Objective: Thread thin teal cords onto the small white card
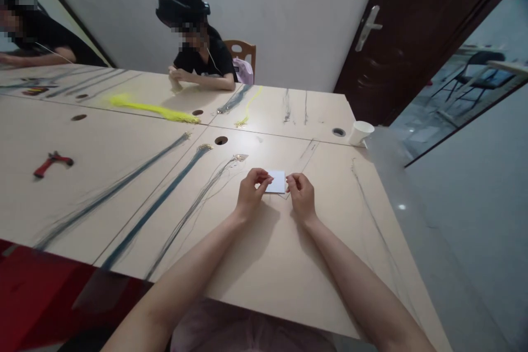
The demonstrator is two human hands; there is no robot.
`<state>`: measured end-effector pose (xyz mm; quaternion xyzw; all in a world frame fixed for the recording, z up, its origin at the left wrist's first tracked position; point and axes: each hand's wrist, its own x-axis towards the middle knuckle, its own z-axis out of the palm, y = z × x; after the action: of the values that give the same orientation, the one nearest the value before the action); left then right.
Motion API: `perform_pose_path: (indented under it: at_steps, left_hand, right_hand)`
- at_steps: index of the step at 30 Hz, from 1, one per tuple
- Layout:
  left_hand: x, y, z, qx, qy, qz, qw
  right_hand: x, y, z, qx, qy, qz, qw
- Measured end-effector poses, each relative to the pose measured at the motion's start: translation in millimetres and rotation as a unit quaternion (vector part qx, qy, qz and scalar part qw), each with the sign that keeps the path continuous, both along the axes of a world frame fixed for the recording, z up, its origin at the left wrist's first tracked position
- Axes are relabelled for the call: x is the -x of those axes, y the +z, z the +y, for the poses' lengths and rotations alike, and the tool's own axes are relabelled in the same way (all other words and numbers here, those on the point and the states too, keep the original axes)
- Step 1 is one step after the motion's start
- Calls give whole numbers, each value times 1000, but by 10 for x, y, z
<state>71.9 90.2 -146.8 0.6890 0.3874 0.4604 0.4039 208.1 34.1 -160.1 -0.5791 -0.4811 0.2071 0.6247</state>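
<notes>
A small white square card (277, 182) is between my two hands, above the table or on it; I cannot tell which. My left hand (252, 191) has its thumb and fingers drawn together over the card's left edge. Just off the card's right edge, my right hand (302, 193) makes a pinch. Anything held in either pinch is too small or fine to make out. Left of my hands lies a bundle of thin dark cords (202, 192) with gold-coloured ends. Behind the card is a thin clear strip or bag (309, 151), faintly seen.
More blue-grey cord bundles (159, 208) and a yellow bundle (154, 110) lie on the table (342, 264). Red-handled pliers (53, 164) rest at left. A white paper cup (361, 133) stands at the right edge. A co-worker (202, 49) sits opposite, another person (49, 38) far left.
</notes>
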Motion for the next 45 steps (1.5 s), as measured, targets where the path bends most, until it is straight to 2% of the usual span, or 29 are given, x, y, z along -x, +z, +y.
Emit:
perform_pose_path:
  at_steps: [3, 6, 16, 21, 27, 33, 45]
  left_hand:
    - [12, -33, 1, -49, -6, 38, 998]
    - [18, -68, 15, -84, -11, 74, 994]
    - [-6, -129, 48, -104, -22, 102, 989]
    - [-23, -107, 23, -105, -24, 92, 990]
    - [-36, -118, 13, -66, -47, 66, 995]
    - [-35, -154, 42, -115, -72, 73, 988]
    - [-31, -147, 34, -150, -86, 69, 982]
  right_hand:
    - [15, -84, 27, 5, 31, -52, 998]
    - [13, -86, 41, 8, 45, -68, 997]
    - [-7, -45, 19, 35, 66, -94, 993]
    - [-16, -48, 21, 45, 68, -87, 993]
    - [-48, -99, 25, 77, 67, -40, 994]
    - [-60, -127, 20, 91, 84, -12, 992]
    - [-63, -121, 18, 94, 86, -1, 992]
